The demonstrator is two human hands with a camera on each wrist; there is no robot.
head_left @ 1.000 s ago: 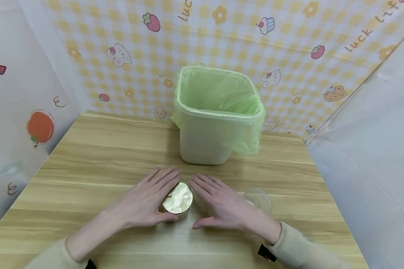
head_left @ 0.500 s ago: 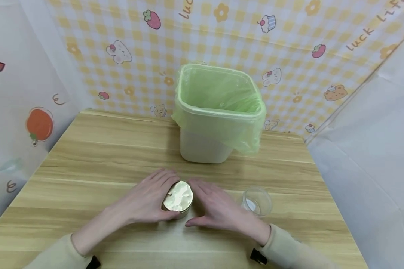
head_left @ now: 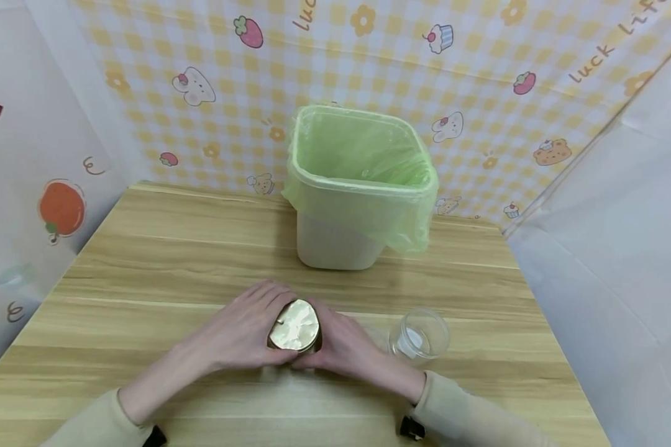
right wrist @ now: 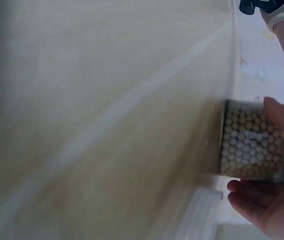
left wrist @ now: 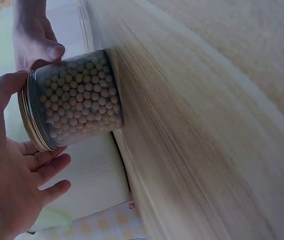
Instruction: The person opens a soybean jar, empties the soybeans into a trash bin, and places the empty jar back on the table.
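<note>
A clear jar (left wrist: pixel 82 97) filled with small beige balls stands upright on the wooden table, both hands around it. Its shiny gold top (head_left: pixel 294 326) shows between them in the head view, with a small dark tab at the left edge. My left hand (head_left: pixel 246 329) grips the jar's left side near the gold rim, thumb in front and fingers behind. From the right, my right hand (head_left: pixel 341 341) holds the jar, its thumb close to the left thumb. In the right wrist view, the jar (right wrist: pixel 252 142) sits between the right thumb and fingers.
A clear round plastic container (head_left: pixel 433 332) stands on the table (head_left: pixel 173 248) right of the right hand, with a faint transparent piece beside it. Behind the hands is a white bin (head_left: pixel 338 242) lined with a green bag (head_left: pixel 363 149). Patterned cloth hangs at the back.
My right hand has moved left and closed around the jar's right side. The left hand's fingers have curled more around the jar. The clear container has come into fuller view.
</note>
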